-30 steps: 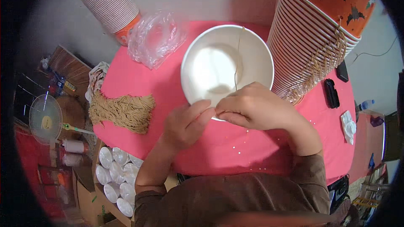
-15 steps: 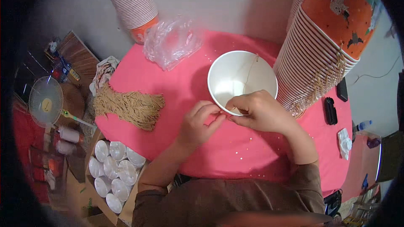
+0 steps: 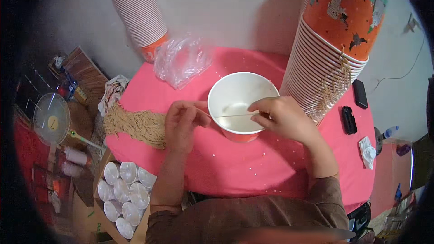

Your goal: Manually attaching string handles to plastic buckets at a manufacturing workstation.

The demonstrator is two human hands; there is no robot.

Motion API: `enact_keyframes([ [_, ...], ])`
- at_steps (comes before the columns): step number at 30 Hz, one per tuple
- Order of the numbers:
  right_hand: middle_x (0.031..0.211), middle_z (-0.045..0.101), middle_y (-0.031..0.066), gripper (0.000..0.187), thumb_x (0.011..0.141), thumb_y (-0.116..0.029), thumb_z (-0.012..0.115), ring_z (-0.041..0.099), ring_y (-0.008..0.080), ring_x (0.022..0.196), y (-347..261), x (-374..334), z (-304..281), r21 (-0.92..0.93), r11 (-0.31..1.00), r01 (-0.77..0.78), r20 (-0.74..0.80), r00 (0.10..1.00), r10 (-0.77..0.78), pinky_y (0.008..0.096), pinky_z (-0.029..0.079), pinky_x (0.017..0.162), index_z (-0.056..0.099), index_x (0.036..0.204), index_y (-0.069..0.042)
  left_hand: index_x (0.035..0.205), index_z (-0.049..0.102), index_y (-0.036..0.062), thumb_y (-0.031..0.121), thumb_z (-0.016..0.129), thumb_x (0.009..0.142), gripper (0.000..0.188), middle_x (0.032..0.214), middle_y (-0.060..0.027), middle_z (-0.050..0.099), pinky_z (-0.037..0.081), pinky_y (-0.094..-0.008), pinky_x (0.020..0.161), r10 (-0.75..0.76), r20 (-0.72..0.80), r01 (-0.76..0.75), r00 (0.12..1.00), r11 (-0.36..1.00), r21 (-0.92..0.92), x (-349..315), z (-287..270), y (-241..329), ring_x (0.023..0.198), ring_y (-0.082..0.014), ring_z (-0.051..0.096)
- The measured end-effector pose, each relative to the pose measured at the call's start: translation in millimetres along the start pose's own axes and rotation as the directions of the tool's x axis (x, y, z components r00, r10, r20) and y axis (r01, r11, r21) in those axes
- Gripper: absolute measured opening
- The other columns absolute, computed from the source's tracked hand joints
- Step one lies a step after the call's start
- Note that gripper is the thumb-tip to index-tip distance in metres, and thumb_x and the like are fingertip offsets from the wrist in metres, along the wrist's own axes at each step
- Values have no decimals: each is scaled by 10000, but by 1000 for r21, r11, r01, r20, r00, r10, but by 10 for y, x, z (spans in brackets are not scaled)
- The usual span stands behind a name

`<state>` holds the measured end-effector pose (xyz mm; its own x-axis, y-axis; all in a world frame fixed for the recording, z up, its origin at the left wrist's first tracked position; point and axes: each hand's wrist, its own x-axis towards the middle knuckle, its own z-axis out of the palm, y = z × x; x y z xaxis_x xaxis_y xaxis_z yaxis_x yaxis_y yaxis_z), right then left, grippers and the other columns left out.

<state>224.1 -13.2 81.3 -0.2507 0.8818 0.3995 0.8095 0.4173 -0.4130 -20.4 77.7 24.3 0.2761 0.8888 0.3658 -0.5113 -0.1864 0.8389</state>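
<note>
A white-lined paper bucket (image 3: pixel 246 88), orange outside, stands on the pink-covered table in front of me. A thin tan string (image 3: pixel 235 115) is stretched across its opening near the front. My right hand (image 3: pixel 284 118) is above the bucket's right side, thumb and fingers closed on one end of the string. Just outside the left rim, my left hand (image 3: pixel 181 124) has its fingertips closed at the string's other end; the exact grip is partly hidden. Left of that hand lies a bundle of tan strings (image 3: pixel 135 124).
At right leans a tall stack of nested orange buckets (image 3: pixel 312 72) with tan cords hanging from their rims. Crumpled clear plastic (image 3: pixel 183 65) and another bucket stack (image 3: pixel 140 13) are at the back left. A box of wrapped white cups (image 3: pixel 122 190) sits at lower left.
My left hand has moved left, away from my right hand, and the string is now taut between them. The bucket has shifted left and nearer in view.
</note>
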Motion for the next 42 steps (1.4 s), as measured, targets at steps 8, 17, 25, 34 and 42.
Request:
enact_keyframes([
  [8, 776, 637, 98, 58, 810, -101, 680, 644, 281, 695, -185, 142, -17, 66, 968, 242, -125, 964, -233, 390, 496, 596, 659, 847, -61, 1048, 583, 4, 53, 584, 931, 126, 794, -73, 667, 393, -183, 462, -300, 86, 222, 950, 843, 491, 78, 222, 273, 561, -42, 508],
  [17, 787, 664, 86, 58, 819, -114, 673, 649, 263, 708, -230, 583, 205, 58, 936, 346, -131, 933, -337, 376, 481, 602, 674, 856, -70, 888, 629, -8, 124, 572, 946, 154, 703, -26, 594, 400, -199, 452, -349, 308, 221, 885, 897, 383, 19, 137, 170, 548, -63, 509],
  [25, 922, 653, 65, 163, 791, -110, 694, 651, 244, 703, -143, 500, 311, -17, 932, 362, -254, 900, -354, 357, 500, 592, 671, 951, -87, 943, 628, 8, 151, 592, 952, 148, 753, -24, 608, 365, -182, 428, -490, 148, 463, 859, 867, 185, 63, -18, 122, 554, -44, 492],
  [34, 843, 619, 52, 179, 724, -130, 721, 622, 247, 679, -182, 435, 418, -202, 850, 487, -236, 818, -525, 366, 474, 571, 641, 878, -84, 947, 616, 29, 142, 582, 956, 119, 789, -31, 619, 347, -165, 419, -548, 183, 540, 816, 836, 96, 60, -18, 134, 562, -38, 485],
  [42, 835, 620, 85, 109, 761, -51, 690, 627, 287, 731, -209, 399, 59, -20, 910, 413, -237, 883, -406, 366, 503, 628, 622, 845, -43, 1071, 631, 6, 83, 587, 950, 150, 829, 10, 625, 439, -194, 649, -237, 254, 107, 938, 893, 436, -1, -156, 83, 725, -38, 536],
])
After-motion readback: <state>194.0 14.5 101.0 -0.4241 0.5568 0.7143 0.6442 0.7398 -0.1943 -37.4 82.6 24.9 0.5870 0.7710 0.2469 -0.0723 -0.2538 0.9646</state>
